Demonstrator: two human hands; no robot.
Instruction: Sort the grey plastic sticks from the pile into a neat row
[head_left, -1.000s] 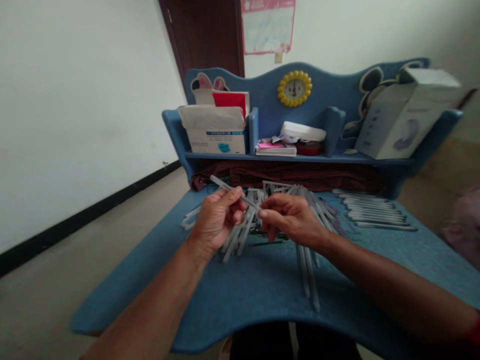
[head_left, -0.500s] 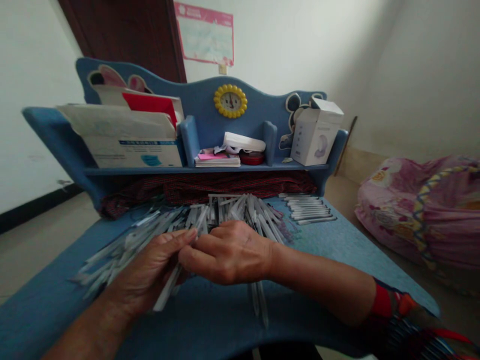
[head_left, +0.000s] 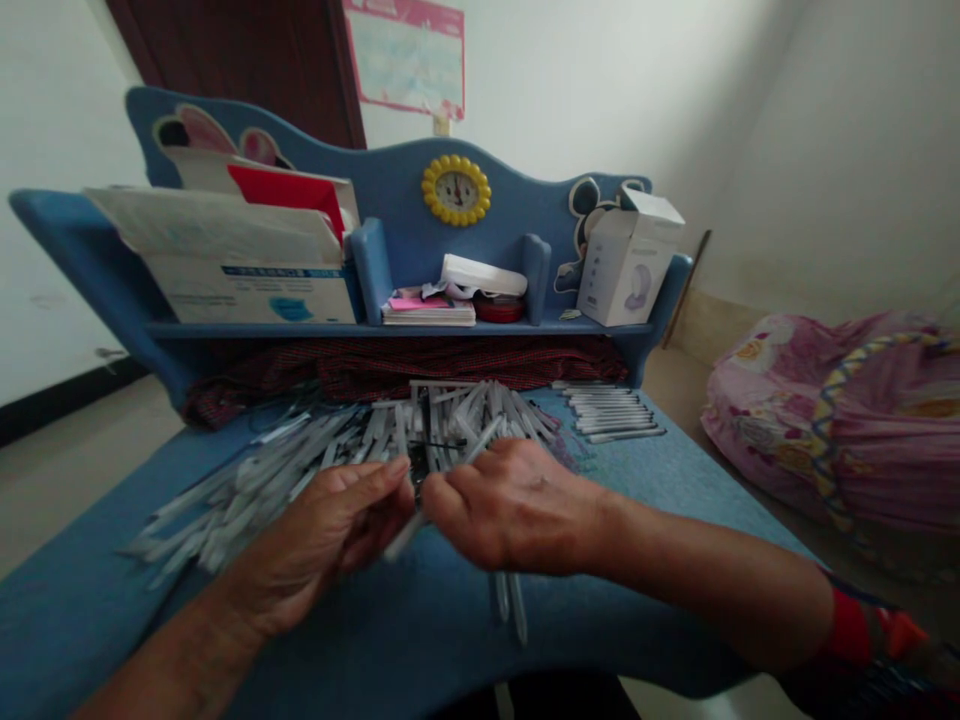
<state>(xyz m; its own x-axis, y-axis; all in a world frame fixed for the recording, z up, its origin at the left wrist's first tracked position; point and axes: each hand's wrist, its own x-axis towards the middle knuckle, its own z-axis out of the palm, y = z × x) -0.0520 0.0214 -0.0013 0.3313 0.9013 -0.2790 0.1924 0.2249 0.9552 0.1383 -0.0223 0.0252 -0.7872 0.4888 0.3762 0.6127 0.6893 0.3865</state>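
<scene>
My right hand (head_left: 517, 510) is closed around a slim translucent pen barrel (head_left: 405, 536), which slants from its lower left end up past the knuckles. Just to its left, my left hand (head_left: 330, 530) has its thumb pressed against the bent fingers; whatever is between them is too small or hidden to make out. Behind both hands lies a big loose heap of translucent pen barrels (head_left: 247, 480), spread over the blue tabletop (head_left: 637, 560). A couple of clear barrels (head_left: 511, 605) stick out below my right hand.
A neat row of pens (head_left: 611, 412) lies at the right back of the table. Dark checked cloth (head_left: 360, 368) is bunched under the shelf (head_left: 300, 331). On the shelf stand a mask box (head_left: 255, 290), a stack of papers (head_left: 427, 314) and a white box (head_left: 622, 265).
My hands were together on a pen barrel and are now slightly apart. The right hand has moved rightward with a barrel in its grip. The view has shifted a little.
</scene>
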